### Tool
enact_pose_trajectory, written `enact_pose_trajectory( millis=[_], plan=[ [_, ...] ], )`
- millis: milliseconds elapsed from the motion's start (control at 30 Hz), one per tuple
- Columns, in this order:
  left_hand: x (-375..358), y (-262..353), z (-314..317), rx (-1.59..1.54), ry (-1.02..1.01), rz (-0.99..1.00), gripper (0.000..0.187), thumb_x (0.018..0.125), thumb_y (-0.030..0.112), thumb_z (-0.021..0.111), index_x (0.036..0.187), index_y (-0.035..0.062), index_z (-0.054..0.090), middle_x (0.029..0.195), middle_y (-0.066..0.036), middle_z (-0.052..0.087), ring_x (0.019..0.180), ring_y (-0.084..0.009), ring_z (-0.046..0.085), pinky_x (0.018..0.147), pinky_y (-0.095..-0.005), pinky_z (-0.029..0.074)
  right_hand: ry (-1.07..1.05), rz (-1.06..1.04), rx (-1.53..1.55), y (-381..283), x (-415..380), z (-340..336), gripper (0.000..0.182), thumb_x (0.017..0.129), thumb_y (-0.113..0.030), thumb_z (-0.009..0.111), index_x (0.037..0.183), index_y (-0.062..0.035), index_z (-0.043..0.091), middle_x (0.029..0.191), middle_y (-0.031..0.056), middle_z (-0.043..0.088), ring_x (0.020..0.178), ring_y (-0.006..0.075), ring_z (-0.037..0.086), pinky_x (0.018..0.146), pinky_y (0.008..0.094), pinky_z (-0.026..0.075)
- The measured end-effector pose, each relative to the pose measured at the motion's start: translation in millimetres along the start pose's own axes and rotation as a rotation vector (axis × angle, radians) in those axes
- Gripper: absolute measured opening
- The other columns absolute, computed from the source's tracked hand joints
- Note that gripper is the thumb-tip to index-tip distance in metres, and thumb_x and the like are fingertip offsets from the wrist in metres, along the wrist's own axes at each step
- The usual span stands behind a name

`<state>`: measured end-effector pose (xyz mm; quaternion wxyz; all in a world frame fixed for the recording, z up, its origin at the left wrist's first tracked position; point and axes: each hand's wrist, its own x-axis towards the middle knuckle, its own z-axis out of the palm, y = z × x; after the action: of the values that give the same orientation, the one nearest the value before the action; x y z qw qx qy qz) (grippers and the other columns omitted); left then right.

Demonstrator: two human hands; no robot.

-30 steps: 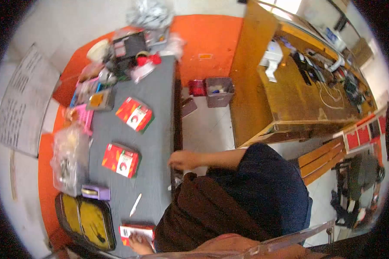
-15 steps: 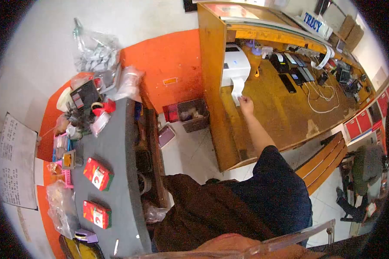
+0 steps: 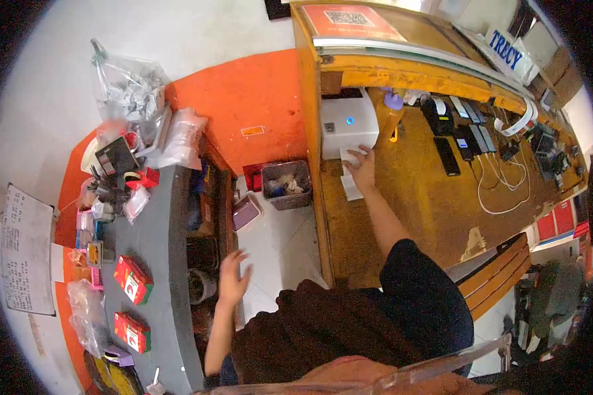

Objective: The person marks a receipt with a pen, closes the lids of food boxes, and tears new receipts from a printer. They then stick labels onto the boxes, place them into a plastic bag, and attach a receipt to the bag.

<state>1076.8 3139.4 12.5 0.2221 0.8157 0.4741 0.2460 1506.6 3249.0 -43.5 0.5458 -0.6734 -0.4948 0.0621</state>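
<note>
My right hand (image 3: 362,170) is at the front of a white label printer (image 3: 349,125) with a lit blue button. Its thumb and fingers are curled on a white paper strip (image 3: 352,189) coming out of the printer; the strip's lower end hangs below the hand, over the wooden desk (image 3: 408,217). Above the floor gap between the two counters, my left hand (image 3: 232,278) is raised, holding nothing, with fingers apart. Two red and green boxes (image 3: 134,280) lie on the grey counter (image 3: 168,243) to its left.
Several phones (image 3: 447,157) and white cables (image 3: 501,207) lie on the desk. A waste bin (image 3: 286,186) stands between the counters. A wooden bench (image 3: 497,270) is at the right. Tape and plastic bags (image 3: 184,138) crowd the grey counter's far end.
My right hand has moved from the strip's end up to near the printer outlet. My left hand has come into view over the gap. The camera view has shifted.
</note>
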Motion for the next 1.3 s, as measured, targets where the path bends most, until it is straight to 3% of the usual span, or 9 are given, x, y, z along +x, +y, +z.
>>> enact_pose_trajectory(
  millis=[200, 267, 367, 500, 833, 967, 1067, 1133, 1300],
  plan=[
    [173.7, 60.8, 150.0, -0.443, -0.251, 0.204, 0.039, 0.081, 0.022, 0.059, 0.114, 0.0051, 0.048, 0.120, -0.016, 0.045, 0.113, -0.0285, 0.042, 0.096, -0.0336, 0.032, -0.069, -0.088, -0.170, 20.6, 4.8, -3.8, 0.041, 0.063, -0.019, 0.074, 0.101, -0.0097, 0.062, 0.112, 0.0136, 0.042, 0.105, 0.0311, 0.042, 0.088, 0.0393, 0.039],
    [214.0, 79.3, 190.9, -0.885, -0.298, -0.256, 0.042, 0.083, 0.023, 0.055, 0.118, 0.0024, 0.045, 0.123, -0.015, 0.042, 0.116, -0.0240, 0.039, 0.097, -0.0321, 0.029, -0.073, -0.093, -0.172, 17.2, 5.2, -6.2, 0.041, 0.064, -0.019, 0.074, 0.102, -0.0096, 0.062, 0.112, 0.0139, 0.042, 0.106, 0.0307, 0.042, 0.088, 0.0378, 0.040],
    [254.9, 101.5, 219.5, -0.906, -0.224, -0.403, 0.039, 0.084, 0.017, 0.055, 0.118, 0.0017, 0.046, 0.117, -0.009, 0.050, 0.108, -0.0194, 0.045, 0.093, -0.0307, 0.034, -0.108, 0.022, -0.002, 14.0, 5.9, -8.7, 0.039, 0.066, -0.020, 0.073, 0.102, -0.0104, 0.062, 0.113, 0.0143, 0.042, 0.107, 0.0317, 0.041, 0.088, 0.0372, 0.040],
    [266.4, 110.7, 231.9, -0.927, -0.152, -0.256, 0.021, 0.080, -0.004, 0.051, 0.100, 0.0004, 0.057, 0.096, -0.005, 0.060, 0.087, -0.0111, 0.054, 0.078, -0.0241, 0.042, -0.124, -0.097, -0.202, 1.3, 5.7, -20.5, 0.034, 0.069, -0.022, 0.070, 0.101, -0.0144, 0.062, 0.112, 0.0134, 0.042, 0.105, 0.0302, 0.042, 0.085, 0.0382, 0.040],
    [262.1, 98.4, 229.0, -1.019, -0.173, -0.152, 0.013, 0.081, 0.002, 0.057, 0.094, 0.0019, 0.060, 0.089, 0.000, 0.061, 0.083, -0.0096, 0.054, 0.077, -0.0243, 0.042, -0.434, -0.663, -0.368, 27.9, 29.0, -18.8, 0.025, 0.075, -0.017, 0.057, 0.097, -0.0066, 0.059, 0.101, 0.0087, 0.053, 0.095, 0.0278, 0.050, 0.085, 0.0424, 0.040],
    [258.7, 104.3, 226.8, -0.995, -0.148, -0.199, 0.007, 0.081, 0.003, 0.058, 0.088, 0.0027, 0.059, 0.085, 0.001, 0.060, 0.082, -0.0089, 0.053, 0.077, -0.0246, 0.042, -0.545, -0.550, -0.254, 29.6, 36.3, -21.3, 0.025, 0.076, -0.016, 0.056, 0.098, -0.0050, 0.058, 0.098, 0.0099, 0.055, 0.095, 0.0283, 0.051, 0.083, 0.0435, 0.041],
    [252.7, 102.0, 232.3, -0.980, -0.157, -0.237, 0.005, 0.079, 0.003, 0.060, 0.084, 0.0032, 0.059, 0.083, 0.001, 0.060, 0.080, -0.0087, 0.053, 0.075, -0.0247, 0.042, -0.331, -0.295, -0.120, 37.5, 34.5, -22.0, 0.021, 0.078, -0.011, 0.057, 0.097, -0.0028, 0.057, 0.094, 0.0130, 0.056, 0.090, 0.0298, 0.054, 0.080, 0.0409, 0.044],
    [245.8, 100.9, 232.8, -0.962, -0.188, -0.278, 0.005, 0.078, 0.002, 0.060, 0.083, 0.0032, 0.058, 0.083, 0.001, 0.060, 0.080, -0.0088, 0.053, 0.074, -0.0247, 0.043, 0.243, 0.114, 0.305, 50.0, 29.8, -21.3, 0.016, 0.079, -0.006, 0.056, 0.093, -0.0001, 0.057, 0.089, 0.0162, 0.057, 0.083, 0.0321, 0.055, 0.075, 0.0376, 0.046],
    [224.8, 103.7, 229.8, -1.068, -0.245, -0.361, 0.010, 0.078, 0.005, 0.062, 0.087, 0.0016, 0.061, 0.083, -0.001, 0.061, 0.076, -0.0097, 0.054, 0.070, -0.0251, 0.044, 0.360, -0.010, 0.105, 18.6, 14.6, -56.2, 0.011, 0.077, 0.000, 0.055, 0.088, 0.0005, 0.059, 0.085, 0.0176, 0.057, 0.077, 0.0333, 0.055, 0.071, 0.0369, 0.046]
  ],
)
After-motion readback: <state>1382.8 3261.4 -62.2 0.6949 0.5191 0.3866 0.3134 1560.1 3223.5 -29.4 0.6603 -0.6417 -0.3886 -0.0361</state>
